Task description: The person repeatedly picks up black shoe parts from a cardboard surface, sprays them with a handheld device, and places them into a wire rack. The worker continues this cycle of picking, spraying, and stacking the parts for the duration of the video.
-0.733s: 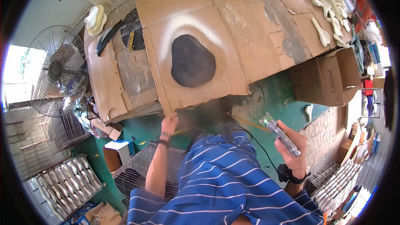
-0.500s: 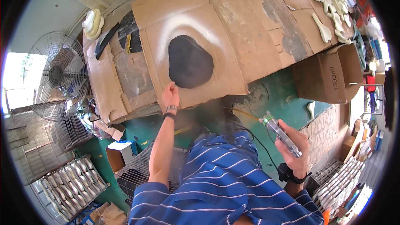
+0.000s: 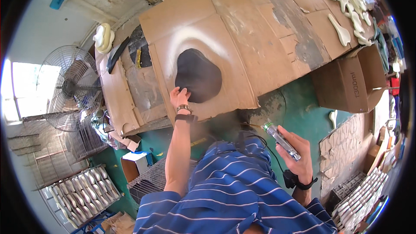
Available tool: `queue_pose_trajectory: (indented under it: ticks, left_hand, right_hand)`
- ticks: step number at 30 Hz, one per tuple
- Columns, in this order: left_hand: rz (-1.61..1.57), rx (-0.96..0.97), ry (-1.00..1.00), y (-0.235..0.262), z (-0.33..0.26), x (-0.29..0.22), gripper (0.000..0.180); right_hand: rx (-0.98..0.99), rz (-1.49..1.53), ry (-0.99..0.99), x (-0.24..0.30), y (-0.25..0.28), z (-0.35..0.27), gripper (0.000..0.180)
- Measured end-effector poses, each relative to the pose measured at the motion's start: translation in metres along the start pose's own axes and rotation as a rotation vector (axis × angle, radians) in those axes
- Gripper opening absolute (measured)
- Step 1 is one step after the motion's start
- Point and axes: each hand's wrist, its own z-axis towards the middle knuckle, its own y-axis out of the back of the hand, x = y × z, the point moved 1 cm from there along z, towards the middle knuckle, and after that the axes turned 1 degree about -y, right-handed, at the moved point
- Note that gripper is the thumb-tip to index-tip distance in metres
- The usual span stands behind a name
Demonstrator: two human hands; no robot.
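Observation:
On the cardboard-covered table lies a black, rounded, roughly triangular sheet [image 3: 198,73], framed by a whitish sprayed arc along its far side. My left hand [image 3: 180,99] is at the sheet's near left edge, fingers bent and gripping that edge; the fingertips' exact hold is small to see. In my right hand [image 3: 299,149], off the table's near edge, is a silver metal spray gun [image 3: 281,141] with a green ring at its front, the fingers wrapped round it. A dark hose [image 3: 275,161] runs close to it.
A wire-guarded fan [image 3: 69,82] stands at left. Pale saddle-shaped pieces [image 3: 340,30] lie at the table's far right, above an open carton [image 3: 346,82]. Racks of shiny pieces [image 3: 84,193] flank me on both sides. A wire mesh cage [image 3: 151,180] is beside my left arm.
My view has shifted, so the table sits lower in the picture. My left hand has moved farther onto the black sheet's edge. My right hand has drifted slightly left with the spray gun.

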Motion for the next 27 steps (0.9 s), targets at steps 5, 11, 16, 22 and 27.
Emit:
queue_pose_trajectory:
  ticks: [5, 11, 16, 22, 27]
  left_hand:
    - [-0.562, 0.112, 0.372, -0.024, 0.023, -0.009, 0.007]
    - [-0.829, 0.383, 0.16, -0.044, 0.001, -0.109, 0.006]
    - [-1.064, 0.434, -0.008, 0.009, -0.082, -0.193, 0.021]
    - [-1.223, 0.279, -0.244, 0.133, -0.175, -0.203, 0.035]
    - [-1.36, 0.211, -0.338, 0.256, -0.245, -0.168, 0.035]
  right_hand:
    - [0.04, 0.013, 0.058, -0.001, 0.002, 0.013, 0.058]
    - [0.116, -0.023, 0.091, 0.004, -0.002, 0.026, 0.057]
    - [0.221, -0.015, 0.12, 0.014, -0.013, 0.04, 0.054]
    - [0.465, -0.089, 0.166, 0.031, -0.036, 0.054, 0.05]
    - [0.628, -0.179, 0.217, 0.059, -0.082, 0.055, 0.051]
